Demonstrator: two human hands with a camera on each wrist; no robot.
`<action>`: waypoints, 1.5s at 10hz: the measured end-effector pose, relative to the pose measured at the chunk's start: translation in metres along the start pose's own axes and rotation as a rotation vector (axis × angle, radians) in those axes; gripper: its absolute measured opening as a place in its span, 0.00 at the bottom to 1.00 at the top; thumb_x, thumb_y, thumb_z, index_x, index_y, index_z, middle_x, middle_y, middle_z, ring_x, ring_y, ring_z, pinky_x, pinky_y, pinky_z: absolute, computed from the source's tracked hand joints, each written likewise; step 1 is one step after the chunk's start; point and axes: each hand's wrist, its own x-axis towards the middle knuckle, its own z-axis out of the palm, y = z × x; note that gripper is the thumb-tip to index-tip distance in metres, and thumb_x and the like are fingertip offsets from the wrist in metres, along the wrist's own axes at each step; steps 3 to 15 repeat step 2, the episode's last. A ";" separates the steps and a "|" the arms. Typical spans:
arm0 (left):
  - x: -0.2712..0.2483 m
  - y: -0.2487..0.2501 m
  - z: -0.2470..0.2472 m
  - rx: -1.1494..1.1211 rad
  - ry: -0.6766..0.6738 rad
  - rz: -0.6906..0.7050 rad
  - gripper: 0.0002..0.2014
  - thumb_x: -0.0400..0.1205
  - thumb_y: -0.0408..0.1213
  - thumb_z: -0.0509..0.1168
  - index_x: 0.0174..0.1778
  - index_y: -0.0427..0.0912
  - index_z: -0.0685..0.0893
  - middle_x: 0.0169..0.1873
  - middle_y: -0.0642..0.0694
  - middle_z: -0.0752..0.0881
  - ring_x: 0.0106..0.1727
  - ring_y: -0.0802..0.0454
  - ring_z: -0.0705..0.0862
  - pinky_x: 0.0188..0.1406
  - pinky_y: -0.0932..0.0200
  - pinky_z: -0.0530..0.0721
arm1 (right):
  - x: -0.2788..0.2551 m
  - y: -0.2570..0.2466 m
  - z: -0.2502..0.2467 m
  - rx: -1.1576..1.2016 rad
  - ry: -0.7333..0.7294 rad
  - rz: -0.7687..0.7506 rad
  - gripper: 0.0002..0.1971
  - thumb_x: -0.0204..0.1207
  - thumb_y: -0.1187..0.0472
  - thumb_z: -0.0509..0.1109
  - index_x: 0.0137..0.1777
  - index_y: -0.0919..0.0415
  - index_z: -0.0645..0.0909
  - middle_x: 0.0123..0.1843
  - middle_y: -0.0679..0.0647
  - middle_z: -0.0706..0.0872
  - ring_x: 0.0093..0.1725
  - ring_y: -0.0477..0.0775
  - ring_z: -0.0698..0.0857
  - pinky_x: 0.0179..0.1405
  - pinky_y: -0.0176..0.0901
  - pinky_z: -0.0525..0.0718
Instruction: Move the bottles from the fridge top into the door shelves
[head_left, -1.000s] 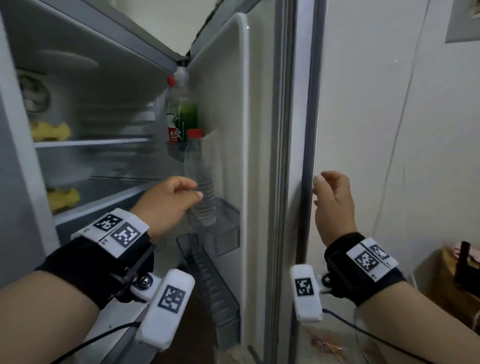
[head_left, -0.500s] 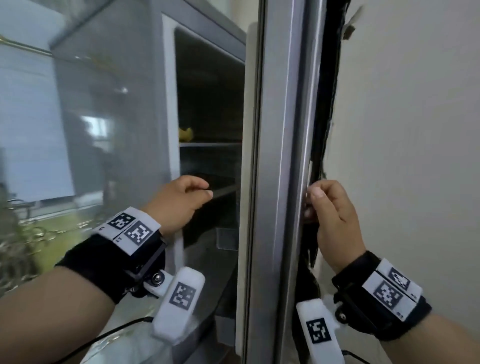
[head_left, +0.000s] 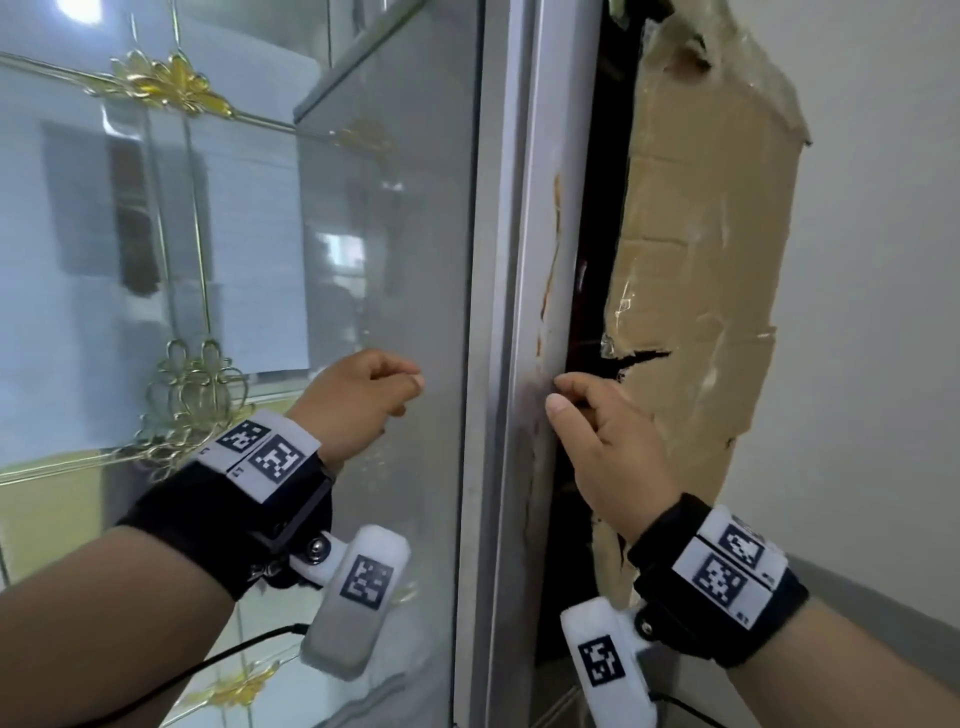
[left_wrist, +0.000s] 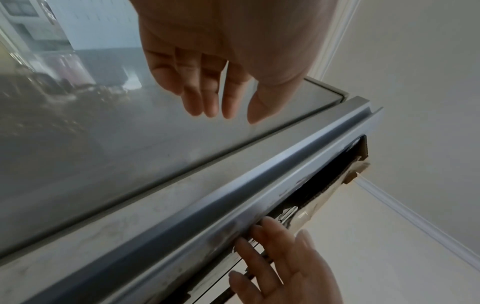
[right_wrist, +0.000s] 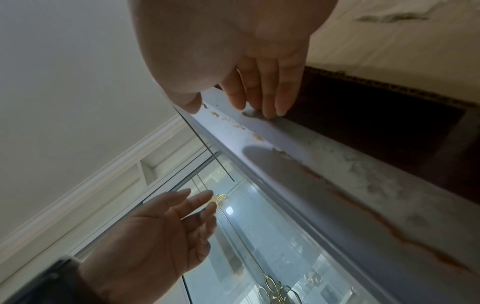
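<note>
No bottle shows in any view. The grey glossy fridge door (head_left: 395, 260) stands shut, or nearly so, and hides the shelves. My left hand (head_left: 363, 400) hovers in front of the door face with relaxed fingers and holds nothing; the left wrist view shows those fingers (left_wrist: 207, 98) loose above the door face (left_wrist: 103, 144). My right hand (head_left: 597, 436) rests its fingertips on the door's rusty side edge (head_left: 543, 286). In the right wrist view those fingers (right_wrist: 267, 98) lie straight on the edge (right_wrist: 324, 174).
A torn sheet of brown cardboard (head_left: 701, 260) leans against the white wall (head_left: 883, 312), right of the fridge, with a dark gap between them. At the left is a glass panel with gold ornaments (head_left: 192, 395).
The fridge door has swung shut, hiding the interior and the bottles in the door shelf. My right hand followed the door's edge; my left hand came out and now hovers before the door.
</note>
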 end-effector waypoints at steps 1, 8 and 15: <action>0.000 -0.003 -0.002 0.004 -0.004 -0.010 0.05 0.78 0.40 0.63 0.47 0.50 0.82 0.42 0.53 0.84 0.43 0.54 0.83 0.36 0.60 0.77 | 0.000 -0.004 0.002 -0.026 -0.031 0.022 0.22 0.79 0.48 0.62 0.70 0.54 0.78 0.63 0.46 0.81 0.56 0.42 0.81 0.59 0.37 0.80; 0.001 0.000 -0.004 -0.017 0.003 0.018 0.04 0.78 0.40 0.63 0.45 0.52 0.82 0.43 0.53 0.84 0.43 0.53 0.83 0.37 0.60 0.77 | -0.001 -0.006 -0.006 0.056 -0.066 0.065 0.20 0.78 0.50 0.64 0.69 0.52 0.78 0.63 0.45 0.82 0.55 0.39 0.83 0.61 0.40 0.84; 0.001 0.000 -0.004 -0.017 0.003 0.018 0.04 0.78 0.40 0.63 0.45 0.52 0.82 0.43 0.53 0.84 0.43 0.53 0.83 0.37 0.60 0.77 | -0.001 -0.006 -0.006 0.056 -0.066 0.065 0.20 0.78 0.50 0.64 0.69 0.52 0.78 0.63 0.45 0.82 0.55 0.39 0.83 0.61 0.40 0.84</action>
